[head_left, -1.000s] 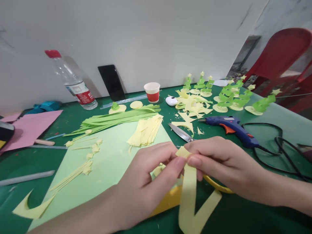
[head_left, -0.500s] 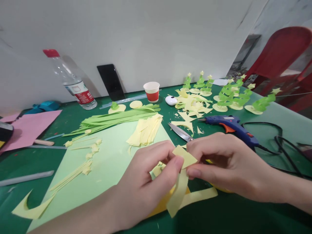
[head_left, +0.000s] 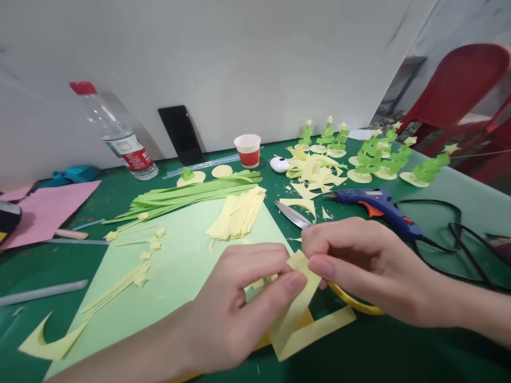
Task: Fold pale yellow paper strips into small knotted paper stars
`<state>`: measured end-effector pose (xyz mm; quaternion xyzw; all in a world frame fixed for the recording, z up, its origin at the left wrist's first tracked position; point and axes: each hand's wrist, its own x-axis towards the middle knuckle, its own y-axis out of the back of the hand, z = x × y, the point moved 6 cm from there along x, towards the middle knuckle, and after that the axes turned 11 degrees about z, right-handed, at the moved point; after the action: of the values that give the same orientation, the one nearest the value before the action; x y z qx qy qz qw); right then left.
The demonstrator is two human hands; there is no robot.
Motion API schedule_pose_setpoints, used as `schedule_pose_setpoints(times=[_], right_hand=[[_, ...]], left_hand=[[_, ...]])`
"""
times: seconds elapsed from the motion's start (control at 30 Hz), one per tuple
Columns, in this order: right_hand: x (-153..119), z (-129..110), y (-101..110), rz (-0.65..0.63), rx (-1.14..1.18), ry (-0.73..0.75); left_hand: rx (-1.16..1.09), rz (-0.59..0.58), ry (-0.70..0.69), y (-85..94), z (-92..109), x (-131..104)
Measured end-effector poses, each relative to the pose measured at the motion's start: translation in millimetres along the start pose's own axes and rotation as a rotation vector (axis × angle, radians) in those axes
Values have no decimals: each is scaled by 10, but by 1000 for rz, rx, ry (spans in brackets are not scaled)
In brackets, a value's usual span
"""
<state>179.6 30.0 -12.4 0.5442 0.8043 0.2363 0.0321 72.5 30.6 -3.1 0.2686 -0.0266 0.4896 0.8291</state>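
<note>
**A paper-craft table**

This is a craft workspace. A green table (head_left: 99, 183) against a white wall (head_left: 239, 58) is strewn with cut paper strips (head_left: 187, 194), yellow offcuts (head_left: 315, 173) and finished little paper trees (head_left: 379, 154). Scissors (head_left: 291, 214) and a blue glue gun (head_left: 379, 205) lie among them; red chairs (head_left: 459, 85) stand beside.

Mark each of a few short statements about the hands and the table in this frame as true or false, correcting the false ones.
1. Both hands pinch one yellow paper strip. True: the left hand and right hand meet on its folded end.
2. The glue gun is in the right hand. False: it lies on the table.
3. The water bottle has a blue cap. False: it is red.
4. The scissors lie beyond the hands. True.
5. The paper cup lies tipped over. False: it stands upright.
</note>
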Motion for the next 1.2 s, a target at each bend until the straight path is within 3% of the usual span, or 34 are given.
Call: schedule_pose_setpoints(times=[0.27, 0.67, 0.97, 1.2], right_hand=[[49, -90, -77, 13, 143, 84], [73, 51, -116, -85, -118, 143], [191, 11, -273, -147, -5, 210], [317, 161, -461, -248, 45, 155]], left_hand=[[-34, 68, -8, -24, -41, 18], [7, 51, 138, -41, -206, 3], [-61, -55, 328, 95, -341, -275], [-50, 68, 411, 170, -602, -393]])
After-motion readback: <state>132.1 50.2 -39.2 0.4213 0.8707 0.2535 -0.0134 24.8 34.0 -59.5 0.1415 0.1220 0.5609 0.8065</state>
